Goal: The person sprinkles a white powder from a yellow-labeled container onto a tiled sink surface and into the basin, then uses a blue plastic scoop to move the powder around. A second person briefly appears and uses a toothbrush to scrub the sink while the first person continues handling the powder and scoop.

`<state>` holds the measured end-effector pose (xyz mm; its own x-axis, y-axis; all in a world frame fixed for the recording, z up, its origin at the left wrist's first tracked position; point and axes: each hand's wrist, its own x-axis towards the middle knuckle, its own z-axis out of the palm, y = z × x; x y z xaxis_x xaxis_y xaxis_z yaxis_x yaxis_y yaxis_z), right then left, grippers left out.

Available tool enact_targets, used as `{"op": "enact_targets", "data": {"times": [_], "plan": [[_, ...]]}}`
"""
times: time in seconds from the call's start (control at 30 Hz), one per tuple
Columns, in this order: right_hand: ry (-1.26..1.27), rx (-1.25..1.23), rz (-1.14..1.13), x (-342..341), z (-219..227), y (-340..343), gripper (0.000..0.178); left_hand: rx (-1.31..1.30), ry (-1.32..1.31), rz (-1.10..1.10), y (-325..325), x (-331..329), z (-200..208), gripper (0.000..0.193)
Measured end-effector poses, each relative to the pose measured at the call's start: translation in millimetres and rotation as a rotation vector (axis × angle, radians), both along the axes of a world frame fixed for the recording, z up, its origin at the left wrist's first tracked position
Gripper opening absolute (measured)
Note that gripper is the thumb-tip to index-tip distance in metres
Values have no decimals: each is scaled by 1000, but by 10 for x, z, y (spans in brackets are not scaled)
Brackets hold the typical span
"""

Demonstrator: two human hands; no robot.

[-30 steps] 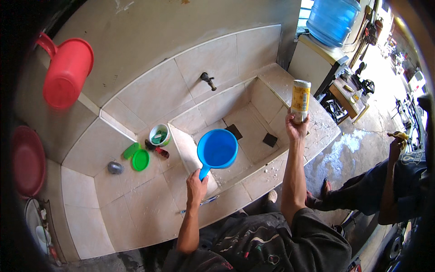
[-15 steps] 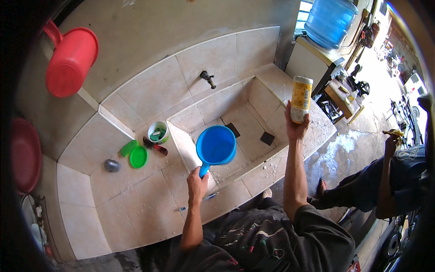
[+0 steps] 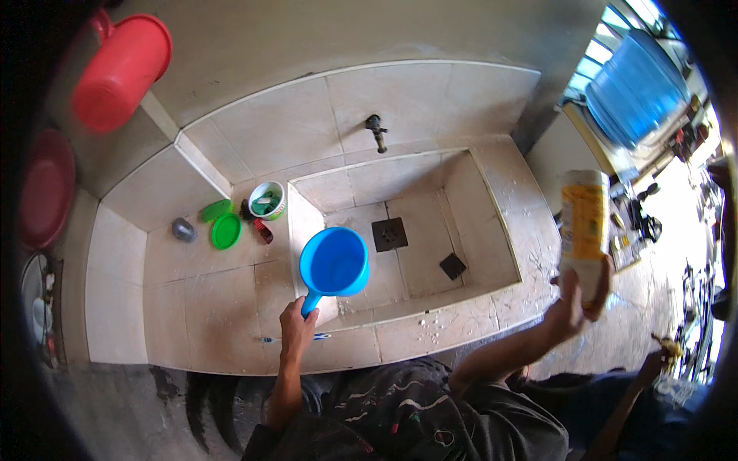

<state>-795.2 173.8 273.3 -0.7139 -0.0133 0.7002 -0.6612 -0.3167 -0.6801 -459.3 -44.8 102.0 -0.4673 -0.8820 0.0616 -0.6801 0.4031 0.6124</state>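
Observation:
My left hand (image 3: 295,323) is closed round the handle of a blue water dipper (image 3: 335,261), held over the left side of the tiled sink (image 3: 492,192). The dipper's round mouth faces up. Off to the right, beyond the sink's rim, my right hand (image 3: 576,296) grips a can-shaped container (image 3: 584,230) with a yellow label and pale ends, held upright by its lower part. A toothbrush (image 3: 269,339) lies on the counter close to my left hand, partly hidden by it.
A dark faucet (image 3: 376,132) juts from the wall above the sink. Left of the basin sit a white tub (image 3: 277,201), a green lid (image 3: 226,231) and a grey lump (image 3: 183,230). A red pitcher (image 3: 123,73) hangs upper left. Another person's hand (image 3: 653,367) shows lower right.
My right hand has swung outward to the right with the container. The dipper sits slightly further left and lower in view. The whole view has turned, bringing the sink more level.

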Motion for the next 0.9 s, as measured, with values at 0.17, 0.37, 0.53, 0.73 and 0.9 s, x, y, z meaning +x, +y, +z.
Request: {"op": "enact_targets", "data": {"times": [0.17, 0.37, 0.53, 0.73, 0.9], "plan": [[-503, 250, 155, -598, -203, -1235, 48, 124, -6, -17, 64, -136, 201, 25], [-357, 92, 110, -570, -130, -1591, 49, 24, 28, 143, 317, -86, 249, 28], [-449, 115, 125, -656, -278, -1894, 44, 54, 55, 155, 474, 9, 257, 25], [-437, 214, 317, -657, -476, -2093, 43, 98, 34, 187, 485, 87, 398, 28], [-496, 96, 232, -576, -654, -2003, 46, 79, 28, 280, 517, 225, 343, 35]]}}
